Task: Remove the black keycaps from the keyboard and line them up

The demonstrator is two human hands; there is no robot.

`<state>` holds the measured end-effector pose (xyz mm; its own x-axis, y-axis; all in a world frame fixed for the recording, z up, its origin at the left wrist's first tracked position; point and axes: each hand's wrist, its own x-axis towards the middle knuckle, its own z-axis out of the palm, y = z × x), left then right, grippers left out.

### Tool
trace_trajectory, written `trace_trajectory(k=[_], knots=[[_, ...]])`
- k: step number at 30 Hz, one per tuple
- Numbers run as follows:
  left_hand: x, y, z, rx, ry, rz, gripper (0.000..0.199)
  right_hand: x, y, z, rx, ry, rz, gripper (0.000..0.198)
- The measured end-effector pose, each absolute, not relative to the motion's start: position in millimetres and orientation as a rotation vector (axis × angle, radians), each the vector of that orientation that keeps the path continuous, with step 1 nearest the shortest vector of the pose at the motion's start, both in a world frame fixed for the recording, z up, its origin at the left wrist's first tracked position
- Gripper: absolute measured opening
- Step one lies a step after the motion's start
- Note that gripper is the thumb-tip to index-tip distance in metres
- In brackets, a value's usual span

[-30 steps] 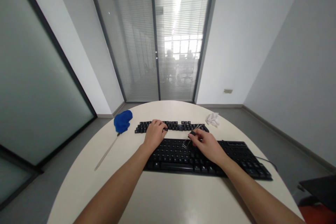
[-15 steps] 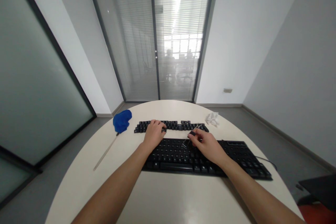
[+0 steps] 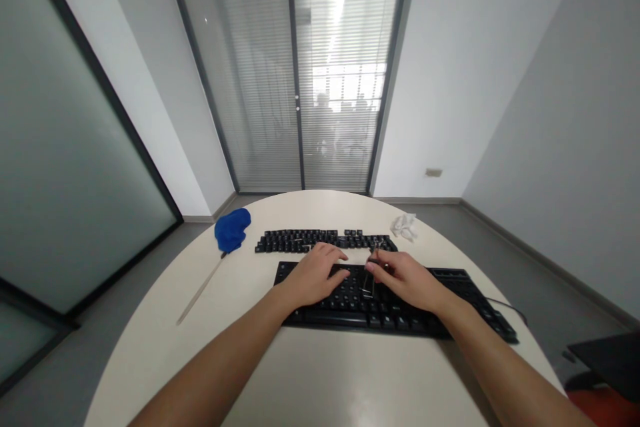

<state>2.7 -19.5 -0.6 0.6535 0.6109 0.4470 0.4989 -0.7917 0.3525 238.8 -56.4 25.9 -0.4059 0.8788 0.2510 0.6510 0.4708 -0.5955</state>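
A black keyboard lies across the table, many of its keys off at the upper left. My left hand is over its left half, thumb and fingers apart, with nothing visible in it. Pinched between my right thumb and fingers is a wire keycap puller, its wire loops pointing down at the keys. My right hand is above the middle of the keyboard. Beyond both hands, loose black keycaps lie in rows; one end of the puller overlaps them in view.
A blue cloth lies at the far left, beside a thin stick with a dark tip. Crumpled white tissue sits at the far right. The keyboard cable runs off the right side of the round table.
My left hand has moved right and nearer, from the loose keycaps to over the keyboard, its fingers spreading. My right hand has shifted slightly right, and the puller now stands more upright.
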Motion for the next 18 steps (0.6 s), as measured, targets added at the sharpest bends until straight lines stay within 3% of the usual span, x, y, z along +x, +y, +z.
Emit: trace_trajectory(k=[14,18], knots=[[6.5,-32.2,-7.5,2.628,0.747,0.759,0.017,235.8,-55.9,21.7,-1.257,-2.248,0.499,0.036],[6.3,-33.4,-5.3,2.621,0.717,0.762,0.019,240.6,-51.7,17.2,-1.253,-2.194,0.672,0.037]])
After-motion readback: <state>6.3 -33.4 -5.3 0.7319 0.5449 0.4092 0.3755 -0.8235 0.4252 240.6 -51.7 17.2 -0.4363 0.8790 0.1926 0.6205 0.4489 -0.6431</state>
